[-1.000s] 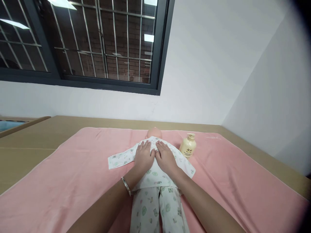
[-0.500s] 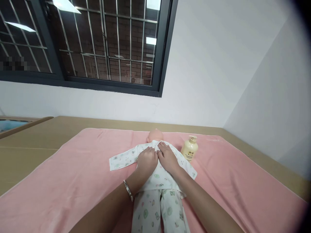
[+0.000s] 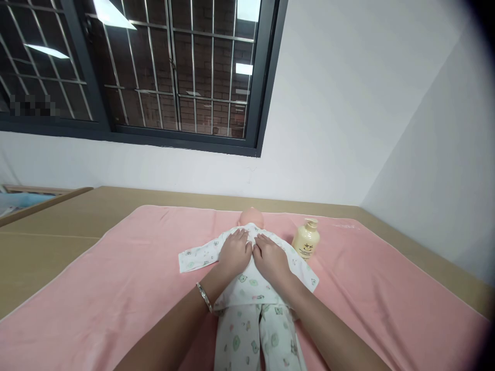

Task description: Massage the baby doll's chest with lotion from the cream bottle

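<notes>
A baby doll [image 3: 251, 218] lies on the pink sheet, its head toward the wall. It wears a white printed top [image 3: 247, 288] and matching printed trousers [image 3: 237, 335]. My left hand [image 3: 235, 251], with a bracelet [image 3: 204, 297] at the wrist, rests flat on the left side of the doll's chest. Beside it my right hand [image 3: 271, 257] lies flat on the chest's right side. Both have their fingers stretched toward the collar, and the thumbs nearly meet in the middle. The doll's face cannot be made out.
A cream pump bottle [image 3: 307, 239] stands by the sleeve on the right. The pink sheet [image 3: 127, 268] covers most of a wooden surface [image 3: 50, 257]. Behind are a white wall [image 3: 309, 129] and a barred window [image 3: 174, 67]. Something light blue [image 3: 27, 200] shows at far left.
My left hand's fingers, more curled before, now lie straighter on the top. My right hand has slid slightly down the chest. The whole view has shifted a little.
</notes>
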Tool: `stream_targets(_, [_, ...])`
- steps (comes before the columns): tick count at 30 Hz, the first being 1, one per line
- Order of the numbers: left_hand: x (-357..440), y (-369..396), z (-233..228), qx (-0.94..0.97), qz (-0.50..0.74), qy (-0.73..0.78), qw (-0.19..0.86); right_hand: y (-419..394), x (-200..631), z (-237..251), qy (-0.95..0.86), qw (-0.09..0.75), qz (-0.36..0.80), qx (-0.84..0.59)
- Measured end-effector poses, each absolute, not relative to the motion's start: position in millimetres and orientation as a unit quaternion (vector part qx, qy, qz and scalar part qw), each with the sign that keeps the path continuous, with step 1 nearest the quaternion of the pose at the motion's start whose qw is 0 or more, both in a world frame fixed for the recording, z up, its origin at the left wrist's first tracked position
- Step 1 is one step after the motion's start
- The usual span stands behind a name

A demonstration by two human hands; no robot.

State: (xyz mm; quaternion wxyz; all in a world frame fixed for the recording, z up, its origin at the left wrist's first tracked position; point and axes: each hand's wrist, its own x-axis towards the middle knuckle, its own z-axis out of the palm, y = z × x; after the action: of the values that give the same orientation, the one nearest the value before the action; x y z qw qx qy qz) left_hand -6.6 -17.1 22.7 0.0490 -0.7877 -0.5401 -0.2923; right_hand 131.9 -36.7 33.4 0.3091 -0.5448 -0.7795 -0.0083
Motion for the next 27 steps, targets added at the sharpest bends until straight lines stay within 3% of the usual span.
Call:
stream_targets(7, [9, -35, 33, -0.778, -0.256, -0.569, 0.070, -18, 144, 37, -0.803, 0.327, 0.048, -0.496])
stream_targets(20, [-4, -15, 21, -0.773, -0.301, -0.559, 0.019, -31, 135, 35, -0.817, 0.280, -0.051, -0.501])
stream_targets(27, [-5, -10, 17, -0.778, -0.288, -0.557, 0.023, -31, 136, 36, -0.813, 0.281, -0.047, -0.507])
